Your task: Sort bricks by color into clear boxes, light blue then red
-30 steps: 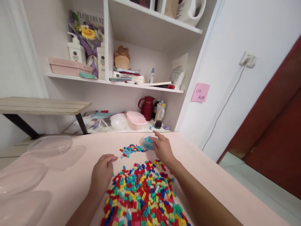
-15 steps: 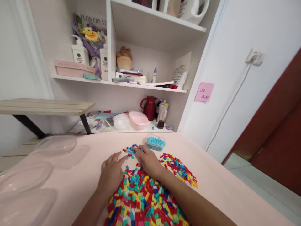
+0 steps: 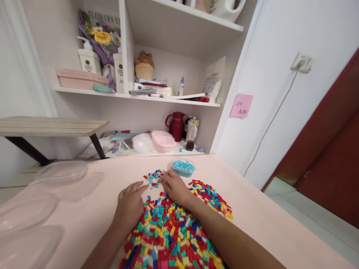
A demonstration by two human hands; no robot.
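Had a brick heap [image 3: 168,235] nearest, probably for easy reach. Rested the left hand [image 3: 130,201] alongside with loose, parted fingers; bent the right hand's [image 3: 176,188] fingers to a small pile [image 3: 153,177], could not tell if gripping. Set a tub [image 3: 185,173] of blue bits [image 3: 183,165] just beyond, apparently handy. Used a pink surface [image 3: 266,224] facing shelves [image 3: 168,22].

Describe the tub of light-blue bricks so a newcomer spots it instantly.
On the pink tabletop, go just beyond the right hand, toward the shelves. There sits a clear plastic tub; its light-blue bricks set it apart from the loose multicoloured brick piles.
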